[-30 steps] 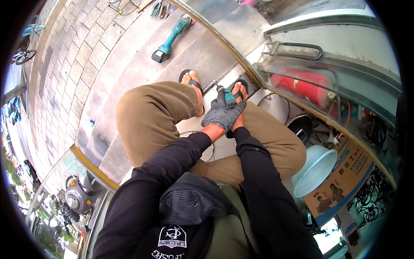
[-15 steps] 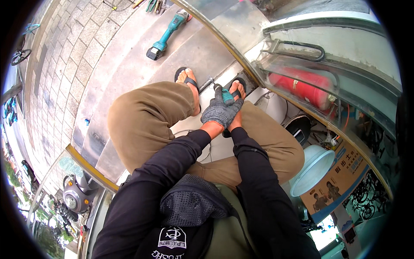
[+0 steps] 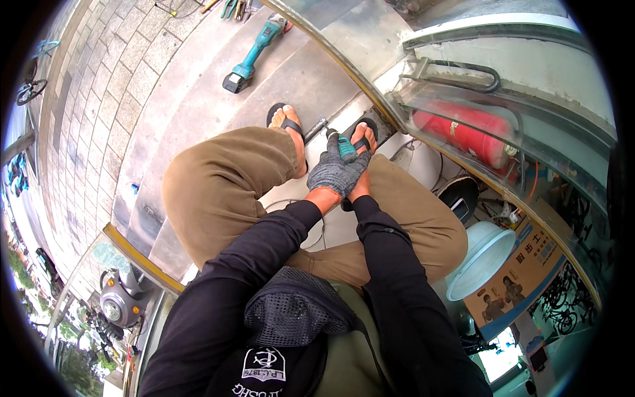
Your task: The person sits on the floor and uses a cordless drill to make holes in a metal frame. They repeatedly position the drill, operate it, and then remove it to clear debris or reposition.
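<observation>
Both my hands are together between my feet, wrapped around a teal and black power drill (image 3: 346, 149). A thin grey bit (image 3: 317, 128) sticks out ahead of it, toward the low metal strip at the doorway floor. My left hand (image 3: 332, 173), in a dark grey knit glove, lies over the top of the tool. Beneath and to its right is my right hand (image 3: 362, 161), also gloved and mostly hidden by the left. The drill's grip and underside are hidden. My sandalled feet, the left foot (image 3: 290, 122) and right foot (image 3: 364, 135), flank the bit.
A teal cordless grinder (image 3: 254, 54) lies on the steps beyond, with hand tools (image 3: 235, 9) farther off. Glass door panels with a brass-coloured frame (image 3: 350, 69) stand to the right. Behind the glass are a red cylinder (image 3: 463, 130), a pale blue basin (image 3: 483, 258) and a cardboard box (image 3: 512, 281).
Almost nothing differs. My left-hand fingers have shifted slightly over the drill, and the view has moved a little; the drill stays in the same place.
</observation>
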### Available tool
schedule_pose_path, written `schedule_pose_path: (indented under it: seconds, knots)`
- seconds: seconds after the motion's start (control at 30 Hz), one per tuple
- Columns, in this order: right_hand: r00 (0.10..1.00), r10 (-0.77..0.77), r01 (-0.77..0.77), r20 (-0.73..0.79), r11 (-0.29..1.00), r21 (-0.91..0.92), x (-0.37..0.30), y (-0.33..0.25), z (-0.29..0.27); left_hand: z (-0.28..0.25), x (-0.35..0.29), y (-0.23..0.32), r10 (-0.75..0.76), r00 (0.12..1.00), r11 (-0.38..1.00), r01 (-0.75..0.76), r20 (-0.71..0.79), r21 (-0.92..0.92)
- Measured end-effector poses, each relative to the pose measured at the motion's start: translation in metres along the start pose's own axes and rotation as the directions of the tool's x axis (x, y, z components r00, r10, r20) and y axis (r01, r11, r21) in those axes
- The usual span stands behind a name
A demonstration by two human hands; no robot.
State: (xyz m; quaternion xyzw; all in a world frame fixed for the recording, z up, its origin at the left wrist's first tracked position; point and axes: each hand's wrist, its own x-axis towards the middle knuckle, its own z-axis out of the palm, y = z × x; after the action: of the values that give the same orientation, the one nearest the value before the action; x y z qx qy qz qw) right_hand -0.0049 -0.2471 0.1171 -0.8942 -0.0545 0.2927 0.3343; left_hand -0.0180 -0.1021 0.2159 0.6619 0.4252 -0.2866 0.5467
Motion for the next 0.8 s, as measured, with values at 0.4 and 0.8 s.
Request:
schedule_pose_path:
  seconds: [0.4, 0.8]
  knots:
    - [0.997, 0.059, -0.044, 0.056, 0.971, -0.236, 0.008, -0.014, -0.010, 0.000, 0.006, -0.008, 0.035, 0.996, 0.999, -0.037, -0.080, -0.012]
    - [0.980, 0.096, -0.049, 0.175, 0.966, -0.255, 0.008, -0.045, -0.024, 0.000, 0.011, -0.017, 0.069, 0.989, 0.998, -0.068, -0.130, 0.017]
